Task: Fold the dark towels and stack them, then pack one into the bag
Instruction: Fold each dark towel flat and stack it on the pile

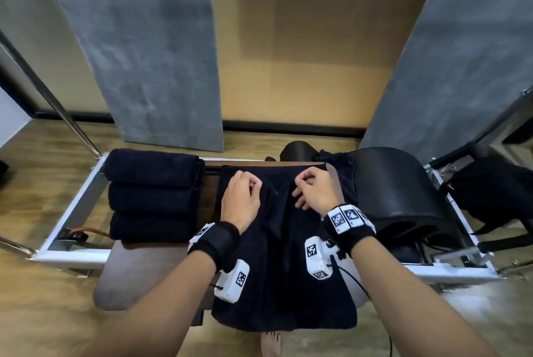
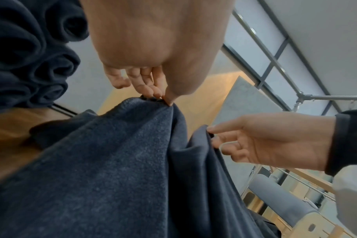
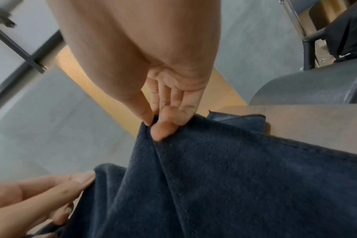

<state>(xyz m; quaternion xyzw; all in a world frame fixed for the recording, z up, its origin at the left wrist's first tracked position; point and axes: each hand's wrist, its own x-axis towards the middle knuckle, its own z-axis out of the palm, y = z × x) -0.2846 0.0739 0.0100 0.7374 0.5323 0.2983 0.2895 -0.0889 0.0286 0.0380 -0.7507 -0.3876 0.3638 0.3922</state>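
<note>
A dark navy towel (image 1: pixel 284 264) lies spread over the brown table (image 1: pixel 138 273), its near end hanging off the front edge. My left hand (image 1: pixel 245 192) pinches a raised ridge of the towel (image 2: pixel 112 169) between thumb and fingers. My right hand (image 1: pixel 313 187) pinches a second ridge of the towel (image 3: pixel 224 177) a little to the right. The cloth puckers up between the two pinches. Three rolled dark towels (image 1: pixel 153 195) lie side by side at the table's left. A black bag (image 1: pixel 496 198) sits at the far right.
A black curved padded barrel (image 1: pixel 395 200) stands right of the towel on the white metal frame (image 1: pixel 72 212). More dark cloth (image 1: pixel 337 166) lies behind my right hand. Grey panels (image 1: pixel 144 53) lean against the tan wall. A bare foot (image 1: pixel 271 342) shows below the table.
</note>
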